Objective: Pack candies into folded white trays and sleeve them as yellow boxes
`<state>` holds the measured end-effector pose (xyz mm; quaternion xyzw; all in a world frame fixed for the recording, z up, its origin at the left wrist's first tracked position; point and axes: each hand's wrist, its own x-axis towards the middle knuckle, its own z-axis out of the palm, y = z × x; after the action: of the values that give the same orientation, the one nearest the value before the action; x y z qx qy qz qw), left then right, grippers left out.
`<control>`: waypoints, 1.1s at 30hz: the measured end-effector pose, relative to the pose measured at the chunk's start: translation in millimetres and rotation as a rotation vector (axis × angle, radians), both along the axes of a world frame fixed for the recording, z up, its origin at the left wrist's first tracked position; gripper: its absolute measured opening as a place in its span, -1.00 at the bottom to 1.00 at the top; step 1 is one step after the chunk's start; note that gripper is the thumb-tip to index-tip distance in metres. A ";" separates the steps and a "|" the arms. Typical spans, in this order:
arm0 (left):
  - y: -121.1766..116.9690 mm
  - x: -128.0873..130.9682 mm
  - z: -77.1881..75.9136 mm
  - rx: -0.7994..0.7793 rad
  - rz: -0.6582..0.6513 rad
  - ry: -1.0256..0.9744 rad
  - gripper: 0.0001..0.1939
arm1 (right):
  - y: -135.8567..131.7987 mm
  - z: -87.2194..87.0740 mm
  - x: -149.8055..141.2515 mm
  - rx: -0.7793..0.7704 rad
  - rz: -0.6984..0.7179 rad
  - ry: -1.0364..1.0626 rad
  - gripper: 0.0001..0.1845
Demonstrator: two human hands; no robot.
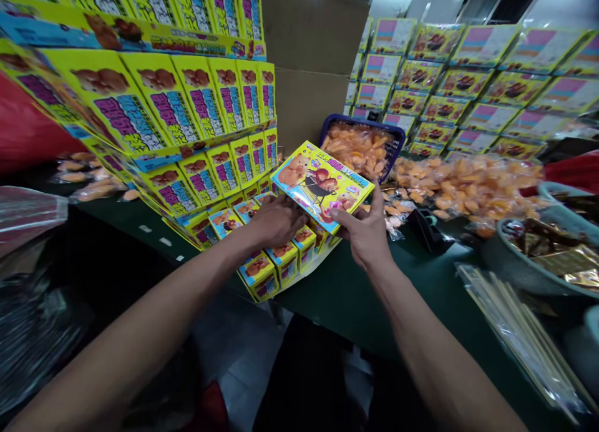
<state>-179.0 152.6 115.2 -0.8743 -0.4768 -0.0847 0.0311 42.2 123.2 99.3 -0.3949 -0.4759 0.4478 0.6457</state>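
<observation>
My right hand [367,226] grips a yellow printed cardboard box [322,185] at its right corner, thumb on top and fingers beneath. The box is tilted above a row of small yellow boxes [283,254], which stand close together in a shallow carton near the table's edge. Over these small boxes lies my left hand [278,221], its fingers curled downward beside the held box's left edge. What those fingertips grip, if anything, is hidden. Whether the held box is joined to the carton below cannot be seen.
Tall stacks of yellow boxes [159,95] rise at left, with more stacked boxes [435,76] behind. A purple basket [400,138] holds orange packets; loose orange packets [468,182] lie beside it. At right are a tub of gold packets [496,257], bagged sticks [524,332] and a black object [428,232].
</observation>
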 end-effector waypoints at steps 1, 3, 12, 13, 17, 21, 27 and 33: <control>-0.2 0.0 0.3 -0.007 0.007 0.012 -0.47 | 0.6 -1.5 -2.2 0.024 -0.014 -0.017 0.30; -0.1 -0.3 0.3 -0.011 -0.004 0.024 -0.48 | 1.5 -5.1 -5.5 0.058 -0.052 -0.071 0.26; 1.8 -3.6 0.1 0.065 -0.073 0.009 -0.53 | 4.7 -21.2 -2.9 0.138 -0.150 -0.304 0.22; 1.4 -4.1 1.2 0.068 -0.078 -0.006 -0.55 | 4.4 -22.2 -2.9 0.156 -0.167 -0.341 0.22; -1.5 -5.6 4.8 0.114 -0.042 -0.083 -0.66 | 0.6 -24.4 -4.7 0.197 -0.221 -0.481 0.19; -4.3 -5.3 6.2 0.146 0.011 -0.118 -0.71 | -6.8 -23.9 -7.5 0.281 -0.280 -0.600 0.11; -2.8 -3.2 5.4 0.184 0.095 -0.124 -0.73 | -12.5 -29.5 -11.2 0.421 -0.299 -0.882 -0.03; -8.8 -6.7 5.3 0.235 0.188 -0.266 -0.73 | -14.7 -29.9 -7.2 0.403 -0.240 -1.037 -0.08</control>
<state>-185.7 143.8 120.5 -0.7973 -0.5432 -0.2513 0.0776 35.0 108.5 69.4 -0.4835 -0.7585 0.0193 0.4365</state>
